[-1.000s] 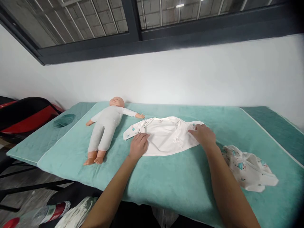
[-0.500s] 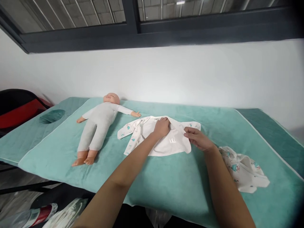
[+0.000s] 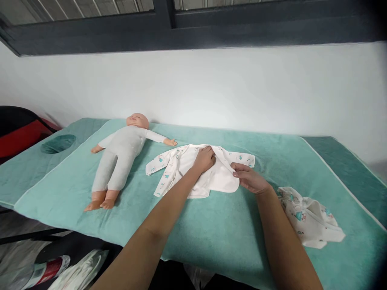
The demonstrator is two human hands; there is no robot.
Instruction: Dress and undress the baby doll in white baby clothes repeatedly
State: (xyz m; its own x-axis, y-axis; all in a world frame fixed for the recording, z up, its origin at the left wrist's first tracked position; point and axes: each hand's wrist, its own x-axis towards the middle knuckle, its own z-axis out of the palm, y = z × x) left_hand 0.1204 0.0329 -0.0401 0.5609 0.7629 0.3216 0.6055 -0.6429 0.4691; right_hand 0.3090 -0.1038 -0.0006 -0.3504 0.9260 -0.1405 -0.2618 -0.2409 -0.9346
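Note:
A small white baby shirt (image 3: pixel 223 177) with a teal and pink print on its sleeves lies spread out, its front open and the plain inner side showing. My left hand (image 3: pixel 204 160) rests on the middle of the shirt below the neckline, fingers curled into the cloth; its fingertips are partly hidden. With thumb and fingers, my right hand (image 3: pixel 250 178) pinches the edge of the right front panel. To the left, a baby doll (image 3: pixel 121 147) in a pale grey-white bodysuit lies on its back, one arm stretched toward the shirt.
A green padded table (image 3: pixel 211 233) carries everything. Crumpled printed baby clothing (image 3: pixel 314 219) lies at the right, beside my right forearm. A face hole (image 3: pixel 58 143) is at the left end. Below the front edge are a plastic bottle (image 3: pixel 45 272) and folded cloth (image 3: pixel 80 272).
My right hand has drawn the right front panel outward, so its lower edge now stands apart from the layer beneath. My left hand stays on the shirt. The view has shifted slightly.

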